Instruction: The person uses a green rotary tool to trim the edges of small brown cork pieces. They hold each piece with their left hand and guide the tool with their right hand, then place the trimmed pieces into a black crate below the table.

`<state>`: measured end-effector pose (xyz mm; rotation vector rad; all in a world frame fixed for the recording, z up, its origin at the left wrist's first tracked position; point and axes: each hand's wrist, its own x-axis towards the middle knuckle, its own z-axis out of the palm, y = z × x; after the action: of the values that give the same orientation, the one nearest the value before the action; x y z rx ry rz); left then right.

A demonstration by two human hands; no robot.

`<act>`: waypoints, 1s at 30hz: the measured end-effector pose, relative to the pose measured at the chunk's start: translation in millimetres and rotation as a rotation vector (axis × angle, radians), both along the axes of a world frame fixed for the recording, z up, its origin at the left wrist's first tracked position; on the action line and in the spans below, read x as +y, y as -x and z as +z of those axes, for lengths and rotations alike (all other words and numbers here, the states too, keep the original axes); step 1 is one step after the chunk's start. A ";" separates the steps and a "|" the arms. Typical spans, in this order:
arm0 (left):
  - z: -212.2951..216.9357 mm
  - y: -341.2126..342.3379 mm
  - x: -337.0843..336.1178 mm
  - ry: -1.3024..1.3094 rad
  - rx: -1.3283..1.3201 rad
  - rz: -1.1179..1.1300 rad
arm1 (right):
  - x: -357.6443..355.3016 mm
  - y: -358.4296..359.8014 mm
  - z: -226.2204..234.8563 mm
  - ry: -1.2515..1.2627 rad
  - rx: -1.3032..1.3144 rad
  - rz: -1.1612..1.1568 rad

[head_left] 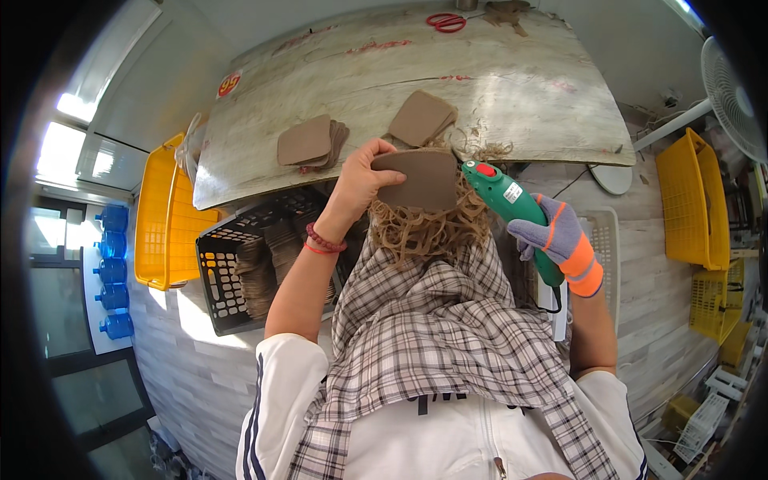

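Observation:
My left hand (362, 178) pinches the left edge of a flat brown pad (420, 181) with rounded corners, thumb on top. In a grey and orange glove, my right hand (556, 236) is wrapped round a green handheld power cutter (502, 192) with a red button. The cutter's head is close to the pad's right edge; I cannot tell whether they touch. Curly brown trimmings (424, 232) lie on my lap below the pad, over a plaid cloth (424, 320). Two stacks of similar pads, a left stack (304, 141) and a middle stack (421, 117), rest near the table's edge.
Before me stands a worn wooden table (336, 76) with red scissors (446, 22) at its far side. A black crate (214, 276) of stacked brown pieces sits at lower left. Yellow crates stand left (152, 216) and right (694, 200), with a white fan (732, 100) at far right.

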<state>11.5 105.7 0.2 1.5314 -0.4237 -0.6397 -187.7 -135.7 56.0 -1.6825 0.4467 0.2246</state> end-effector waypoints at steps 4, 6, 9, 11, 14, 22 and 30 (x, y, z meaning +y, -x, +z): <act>2.0 -10.0 4.4 0.115 0.048 0.067 | 0.3 1.8 -5.0 -0.024 0.010 0.017; 2.2 -14.6 6.7 0.133 0.072 0.059 | 0.4 2.0 -9.5 -0.044 0.030 0.036; 5.9 -14.4 4.9 0.102 0.082 0.016 | 2.1 -0.2 -11.8 -0.049 0.026 0.102; 4.1 -13.7 4.2 0.077 0.073 -0.029 | 3.9 -2.4 -11.4 -0.031 0.037 0.117; 2.8 -10.9 1.8 0.042 0.065 -0.104 | 7.7 -4.4 -12.0 0.027 0.019 0.129; 9.8 1.1 -2.0 -0.104 0.100 -0.284 | 24.4 -17.9 -7.1 0.088 0.019 0.137; 9.8 -36.2 39.4 0.007 -0.052 0.058 | 33.2 -23.0 -21.6 -0.060 -0.047 -0.056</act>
<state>47.7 145.1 9.9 1.5512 -0.4192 -0.5536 -164.7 -102.5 34.4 -1.6111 0.4473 0.1555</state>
